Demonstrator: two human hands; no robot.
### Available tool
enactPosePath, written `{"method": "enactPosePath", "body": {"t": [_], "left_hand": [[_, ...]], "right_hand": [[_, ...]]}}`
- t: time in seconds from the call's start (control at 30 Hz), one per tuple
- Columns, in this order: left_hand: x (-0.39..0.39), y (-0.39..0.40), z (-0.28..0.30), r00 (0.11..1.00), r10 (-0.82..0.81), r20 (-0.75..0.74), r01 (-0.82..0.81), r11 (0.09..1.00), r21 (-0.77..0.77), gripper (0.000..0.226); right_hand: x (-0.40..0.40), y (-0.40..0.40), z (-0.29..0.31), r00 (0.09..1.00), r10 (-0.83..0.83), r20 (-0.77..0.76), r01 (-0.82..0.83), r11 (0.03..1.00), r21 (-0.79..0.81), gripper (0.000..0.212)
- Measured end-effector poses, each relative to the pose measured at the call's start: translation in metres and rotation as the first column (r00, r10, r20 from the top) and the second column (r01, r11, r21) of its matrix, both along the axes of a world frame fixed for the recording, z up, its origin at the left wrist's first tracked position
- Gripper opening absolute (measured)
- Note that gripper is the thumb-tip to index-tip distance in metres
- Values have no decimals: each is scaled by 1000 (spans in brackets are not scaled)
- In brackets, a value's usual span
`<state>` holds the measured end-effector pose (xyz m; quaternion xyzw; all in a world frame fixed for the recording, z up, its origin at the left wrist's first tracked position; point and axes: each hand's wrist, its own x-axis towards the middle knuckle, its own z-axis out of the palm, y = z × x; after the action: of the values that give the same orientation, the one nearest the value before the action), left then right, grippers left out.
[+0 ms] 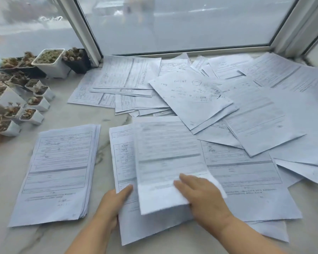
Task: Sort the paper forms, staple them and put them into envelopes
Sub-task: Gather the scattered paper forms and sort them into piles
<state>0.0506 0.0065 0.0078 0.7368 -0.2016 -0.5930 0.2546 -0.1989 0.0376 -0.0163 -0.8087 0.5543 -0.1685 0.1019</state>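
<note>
Sorting stage. The right hand [200, 195] grasps the lower edge of a lifted form [169, 162], blurred in mid-air above the middle pile [125, 162]; the left hand [116, 200] lies flat and relaxed on that pile, steadying it. A squared stack [59, 173] sits just left; unsorted sheets [200, 96] sprawl toward the window [173, 24]. Best practice: match the form's layout before laying it down, edges aligned.

A squared stack [57, 173] is lying on the tabletop [103, 149] at front left. Just to its right, a second stack [123, 162] is sitting under a lifted sheet [165, 158]. Loose forms [246, 110] are spreading behind and to the right, overlapping one another up to the window frame [182, 50]. Potted plants [33, 92] are standing along the left edge.
</note>
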Motion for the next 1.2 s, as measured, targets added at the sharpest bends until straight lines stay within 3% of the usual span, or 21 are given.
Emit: {"method": "enactPosePath", "body": {"t": [0.1, 0.17, 0.27, 0.33, 0.4, 0.47, 0.53, 0.6, 0.63, 0.87, 0.93, 1.1, 1.2], "left_hand": [[11, -2, -2, 974, 120, -194, -118, 993, 26, 53], [20, -3, -5, 952, 132, -278, -132, 991, 19, 46], [27, -1, -16, 992, 32, -124, -40, 998, -55, 26], [33, 2, -19, 998, 56, -26, -58, 995, -81, 21], [41, 5, -19, 996, 86, 10, -85, 993, -84, 15], [48, 10, -21, 997, 80, 11, -79, 993, -89, 14], [52, 12, -21, 998, 61, -7, -62, 994, -94, 15], [52, 11, -20, 999, 32, -26, -35, 994, -100, 14], [50, 10, -18, 1000, 10, -24, -12, 994, -106, 13], [43, 11, -13, 999, -45, 9, 45, 988, -150, 13], [42, 12, -18, 999, -50, 0, 49, 988, -144, 12], [40, 14, -25, 998, -43, -38, 38, 990, -137, 13], [42, 14, -26, 998, -56, -39, 50, 988, -149, 15]], "right_hand": [[46, 15, -7, 986, 157, -50, -150, 980, 128, 58], [67, 14, -12, 984, 170, -58, -149, 954, 259, 65], [81, 4, -2, 982, 168, -85, -125, 918, 377, 67], [73, -2, 2, 975, 212, -59, -168, 890, 425, 81], [51, -6, 12, 999, 42, -19, -27, 860, 509, 99], [15, -5, 14, 964, -225, -141, 264, 858, 441, 110], [-20, 0, 16, 842, -426, -330, 538, 702, 467, 120], [-40, 8, 16, 758, -490, -430, 652, 559, 513, 121], [-44, 10, 15, 751, -497, -435, 660, 537, 525, 116], [-36, 9, 21, 772, -491, -403, 636, 603, 481, 84], [-30, 11, 22, 783, -460, -419, 621, 619, 480, 86], [-22, 37, 18, 791, -391, -470, 608, 588, 534, 121], [-25, 42, 15, 789, -422, -447, 613, 596, 520, 109]]}}
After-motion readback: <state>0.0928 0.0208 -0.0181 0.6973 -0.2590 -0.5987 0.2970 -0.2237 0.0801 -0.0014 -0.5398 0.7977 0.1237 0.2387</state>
